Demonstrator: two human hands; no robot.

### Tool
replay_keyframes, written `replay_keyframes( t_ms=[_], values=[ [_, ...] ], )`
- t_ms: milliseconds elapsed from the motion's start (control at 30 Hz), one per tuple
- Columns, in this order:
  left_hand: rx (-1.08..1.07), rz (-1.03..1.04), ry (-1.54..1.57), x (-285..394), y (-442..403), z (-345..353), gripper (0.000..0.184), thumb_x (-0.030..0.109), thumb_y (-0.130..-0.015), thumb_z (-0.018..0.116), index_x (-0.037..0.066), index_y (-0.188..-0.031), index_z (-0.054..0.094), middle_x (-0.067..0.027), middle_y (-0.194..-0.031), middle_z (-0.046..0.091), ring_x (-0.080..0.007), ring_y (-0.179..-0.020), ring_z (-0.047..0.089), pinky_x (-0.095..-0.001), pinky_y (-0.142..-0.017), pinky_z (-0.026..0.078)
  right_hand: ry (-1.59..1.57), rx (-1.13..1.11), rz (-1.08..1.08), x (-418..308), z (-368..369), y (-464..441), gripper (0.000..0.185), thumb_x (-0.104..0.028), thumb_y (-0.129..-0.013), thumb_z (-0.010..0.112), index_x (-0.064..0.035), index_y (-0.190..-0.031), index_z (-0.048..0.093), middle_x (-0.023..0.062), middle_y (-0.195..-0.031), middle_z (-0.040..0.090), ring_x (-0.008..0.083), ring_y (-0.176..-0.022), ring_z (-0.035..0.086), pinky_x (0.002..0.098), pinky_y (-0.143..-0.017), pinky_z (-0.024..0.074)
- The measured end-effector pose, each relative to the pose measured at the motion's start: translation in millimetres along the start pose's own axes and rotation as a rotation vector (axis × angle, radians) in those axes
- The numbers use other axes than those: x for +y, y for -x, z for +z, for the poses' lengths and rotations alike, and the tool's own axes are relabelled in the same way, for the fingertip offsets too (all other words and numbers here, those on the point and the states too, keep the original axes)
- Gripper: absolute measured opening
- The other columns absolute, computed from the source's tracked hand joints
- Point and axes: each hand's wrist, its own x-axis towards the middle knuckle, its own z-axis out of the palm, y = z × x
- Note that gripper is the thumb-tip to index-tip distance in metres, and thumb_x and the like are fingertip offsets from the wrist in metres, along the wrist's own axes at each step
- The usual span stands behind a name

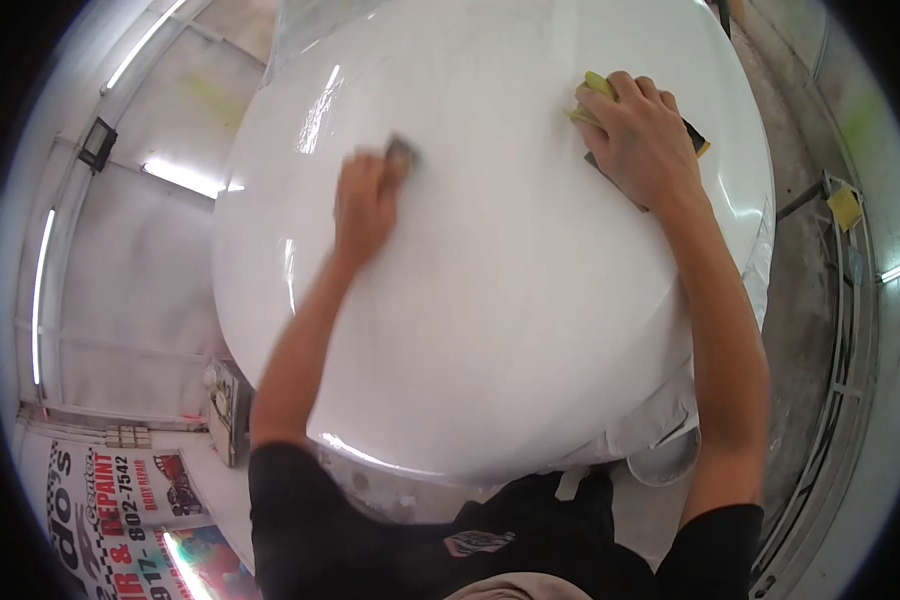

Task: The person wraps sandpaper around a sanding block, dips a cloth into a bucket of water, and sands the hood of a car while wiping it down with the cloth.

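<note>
A glossy white car body panel, like a hood [510,300], fills the middle of the head view. My left hand [365,200] is closed around a small dark grey pad [403,155] against the panel's left part; both are smeared by motion. On the upper right of the panel, my right hand [645,130] curls its fingers over a yellow-green cloth or sponge-like piece [598,84]. Beneath that hand lies a dark flat piece with a yellow edge [697,138], partly hidden by the palm and fingers. Its exact kind is unclear.
Clear plastic sheeting [650,420] hangs along the panel's lower right edge, above a bucket [665,460]. A metal rack [840,300] with a yellow piece [844,208] stands at right. Printed banners [120,510] hang lower left, and lit tubes [185,178] line the left wall.
</note>
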Motion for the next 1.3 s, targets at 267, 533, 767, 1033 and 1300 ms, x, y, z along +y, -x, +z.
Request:
replay_keyframes(
  t_ms=[267,533,767,1033,1300],
  values=[
    [0.038,-0.114,-0.195,-47.0,-94.8,41.7,0.023,0.015,-0.096,0.062,0.005,-0.115,0.07,-0.0176,-0.108,0.063,-0.0404,-0.105,0.059,-0.0516,-0.088,0.05,-0.069,0.059,-0.062,6.1,-0.1,3.6,0.022,-0.021,-0.093,0.069,-0.0128,-0.113,0.073,0.0091,-0.113,0.065,0.029,-0.11,0.064,0.0427,-0.097,0.0502],
    [0.025,-0.006,-0.02,-20.7,4.9,-10.0,0.022,-0.001,-0.087,0.069,0.001,-0.109,0.071,-0.0155,-0.097,0.06,-0.0361,-0.093,0.057,-0.0461,-0.084,0.048,-0.016,0.022,-0.025,-1.2,2.3,-2.4,0.022,-0.023,-0.093,0.071,-0.0124,-0.113,0.072,0.0108,-0.115,0.066,0.0316,-0.112,0.063,0.0445,-0.098,0.0499],
    [0.058,-0.245,-0.201,-78.5,-126.8,52.6,0.022,0.013,-0.094,0.064,0.004,-0.113,0.071,-0.0198,-0.111,0.064,-0.0421,-0.105,0.062,-0.0526,-0.088,0.051,-0.071,0.015,-0.072,1.4,-4.1,1.1,0.026,-0.022,-0.092,0.072,-0.0123,-0.116,0.072,0.0118,-0.117,0.066,0.0319,-0.113,0.063,0.0448,-0.098,0.05],
    [0.041,-0.022,-0.04,-35.8,29.3,-19.3,0.021,0.002,-0.087,0.068,0.002,-0.108,0.07,-0.0133,-0.098,0.058,-0.0355,-0.096,0.057,-0.0469,-0.085,0.049,-0.014,0.033,-0.053,-2.8,3.8,-1.5,0.025,-0.021,-0.092,0.071,-0.0115,-0.115,0.073,0.0122,-0.117,0.066,0.0318,-0.11,0.063,0.0454,-0.096,0.0496],
    [0.001,-0.29,-0.274,-137.0,-143.4,58.6,0.028,0.025,-0.098,0.06,0.005,-0.116,0.07,-0.0204,-0.114,0.063,-0.042,-0.112,0.061,-0.0534,-0.093,0.052,-0.081,-0.028,-0.028,-1.6,-8.8,-2.9,0.028,-0.021,-0.091,0.073,-0.0111,-0.117,0.073,0.0081,-0.113,0.065,0.0302,-0.106,0.061,0.0437,-0.095,0.0482]
  ],
)
